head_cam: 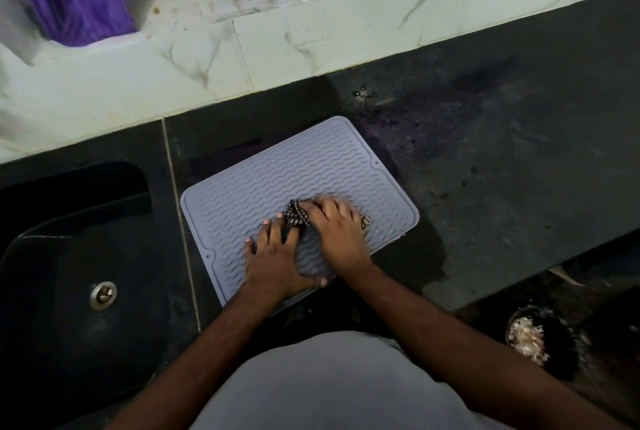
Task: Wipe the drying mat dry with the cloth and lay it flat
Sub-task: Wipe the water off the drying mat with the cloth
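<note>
My right hand (334, 225) is bunched over the crumpled black-and-white checked cloth (297, 215), fingers curled down onto it, pressing it to the grey wavy-ribbed silicone drying mat (277, 173). Left hand (277, 261) is splayed flat on the mat's near part, fingers straight, holding nothing, just pinning it. The mat lies skewed on the dark stone table (502, 170), just beside the black sink (69, 256) on my left, its near edge close to the table front.

Risks as I judge them:
- Table looks wet by the mat's right edge, with droplets beyond the far corner. Sliding the mat would likely drag its underside through that.
- Silicone on wet stone is slippery; if the left hand eases off, a hard stroke could skate the mat toward the sink or off the front.
- Cloth is a small wad, so the ribs' grooves and the far half could stay damp.
- Near edge is hidden under my arms; can't tell if it lies flat.
</note>
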`<state>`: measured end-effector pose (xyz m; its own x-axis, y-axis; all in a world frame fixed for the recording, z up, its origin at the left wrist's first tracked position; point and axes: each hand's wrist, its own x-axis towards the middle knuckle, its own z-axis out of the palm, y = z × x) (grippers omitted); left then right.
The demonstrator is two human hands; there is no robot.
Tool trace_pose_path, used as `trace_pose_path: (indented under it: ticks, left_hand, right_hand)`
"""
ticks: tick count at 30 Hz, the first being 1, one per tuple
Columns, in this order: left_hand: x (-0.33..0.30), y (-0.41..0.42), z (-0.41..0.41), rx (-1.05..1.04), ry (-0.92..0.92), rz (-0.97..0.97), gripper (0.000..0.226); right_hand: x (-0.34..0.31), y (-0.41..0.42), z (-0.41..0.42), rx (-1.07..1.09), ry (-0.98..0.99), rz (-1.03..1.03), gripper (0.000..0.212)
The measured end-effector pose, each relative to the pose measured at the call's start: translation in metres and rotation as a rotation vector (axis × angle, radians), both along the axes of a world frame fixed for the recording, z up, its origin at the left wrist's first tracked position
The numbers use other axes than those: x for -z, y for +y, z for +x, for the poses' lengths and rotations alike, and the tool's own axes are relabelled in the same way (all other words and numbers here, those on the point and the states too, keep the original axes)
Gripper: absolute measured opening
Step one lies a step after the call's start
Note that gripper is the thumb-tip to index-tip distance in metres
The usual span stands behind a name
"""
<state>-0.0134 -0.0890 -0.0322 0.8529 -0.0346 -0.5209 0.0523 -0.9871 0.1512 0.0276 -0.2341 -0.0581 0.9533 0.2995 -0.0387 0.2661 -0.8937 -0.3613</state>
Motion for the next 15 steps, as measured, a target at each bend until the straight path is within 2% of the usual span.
trace_pose_path:
  ticks: [6,11,15]
  left_hand:
    - [0.002,0.003,0.001,0.018,0.017,0.006,0.134]
    - [0.001,0.005,0.001,0.024,0.031,0.0,0.133]
    - [0.001,0.006,0.0,0.035,0.025,0.009,0.132]
  right_hand:
    - [0.006,-0.01,0.013,0.076,-0.023,0.05,0.046]
    - [0.007,-0.042,0.038,0.34,-0.113,0.033,0.039]
    - [0.007,-0.057,0.061,0.439,-0.13,0.014,0.036]
